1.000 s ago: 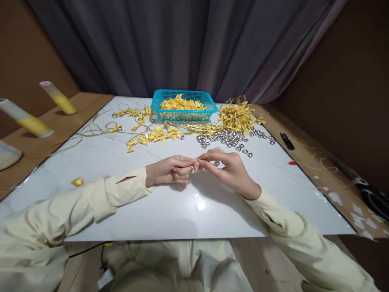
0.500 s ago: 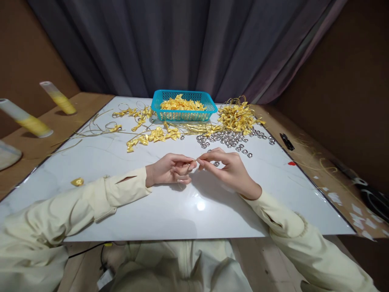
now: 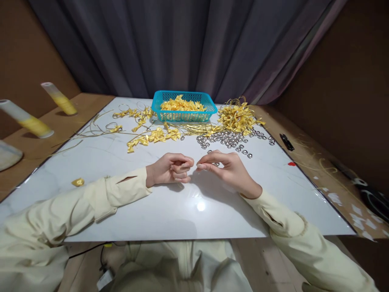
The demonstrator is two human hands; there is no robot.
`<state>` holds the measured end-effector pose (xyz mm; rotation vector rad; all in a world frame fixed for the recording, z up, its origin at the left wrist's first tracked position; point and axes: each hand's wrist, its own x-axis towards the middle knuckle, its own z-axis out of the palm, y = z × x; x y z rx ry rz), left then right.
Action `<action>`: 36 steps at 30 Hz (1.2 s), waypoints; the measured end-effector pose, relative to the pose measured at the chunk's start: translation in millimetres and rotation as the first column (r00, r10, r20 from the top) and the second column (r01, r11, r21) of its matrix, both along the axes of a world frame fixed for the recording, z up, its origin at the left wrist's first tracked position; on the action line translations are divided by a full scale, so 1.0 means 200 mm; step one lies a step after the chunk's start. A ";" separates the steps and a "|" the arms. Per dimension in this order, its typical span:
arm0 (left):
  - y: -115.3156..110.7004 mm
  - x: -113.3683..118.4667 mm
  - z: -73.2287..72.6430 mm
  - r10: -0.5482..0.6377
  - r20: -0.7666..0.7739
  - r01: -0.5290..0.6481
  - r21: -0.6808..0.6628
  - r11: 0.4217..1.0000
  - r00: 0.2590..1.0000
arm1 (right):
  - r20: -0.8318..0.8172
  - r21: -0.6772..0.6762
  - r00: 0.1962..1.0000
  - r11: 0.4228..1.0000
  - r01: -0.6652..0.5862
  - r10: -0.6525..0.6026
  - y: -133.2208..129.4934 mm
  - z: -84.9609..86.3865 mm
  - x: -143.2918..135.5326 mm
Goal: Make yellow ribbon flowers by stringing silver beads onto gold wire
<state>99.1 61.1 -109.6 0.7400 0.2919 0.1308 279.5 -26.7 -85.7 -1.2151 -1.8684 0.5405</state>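
Observation:
My left hand (image 3: 172,168) is closed above the white table, thumb pressed to the bent fingers. A short bit of thin gold cord (image 3: 180,185) shows beneath it; the rest is hidden in the fingers. Just to its right, my right hand (image 3: 226,166) holds its thumb and fingertips together in a pinch. What lies between those tips, if anything, is too small to make out. A narrow gap separates the two hands. Behind my right hand lie several silver ring-like pieces (image 3: 231,139). Yellow ribbon bows (image 3: 159,135) lie beyond my left hand.
A blue basket (image 3: 184,117) of yellow bows stands at the back. Right of it is a heap of bows on gold cords (image 3: 240,117). Yellow thread spools (image 3: 62,99) stand left. A gold teardrop piece (image 3: 78,182) lies by my left sleeve; black clippers (image 3: 286,142) and scissors (image 3: 375,198) lie right.
My fingertips have moved slightly apart. The thin strand that bridged them no longer shows between the hands, and the left fingers have curled in more.

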 end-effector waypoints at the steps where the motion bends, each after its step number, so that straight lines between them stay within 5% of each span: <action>1: 0.00 0.00 0.00 0.002 -0.002 -0.002 -0.002 1.000 1.000 | -0.001 0.013 1.000 1.000 0.000 0.000 0.00 0.00 0.00; 36: 0.00 0.00 0.00 -0.053 -0.002 0.053 0.005 0.999 0.999 | -0.003 0.095 1.000 0.995 -0.028 0.028 0.01 -0.02 -0.01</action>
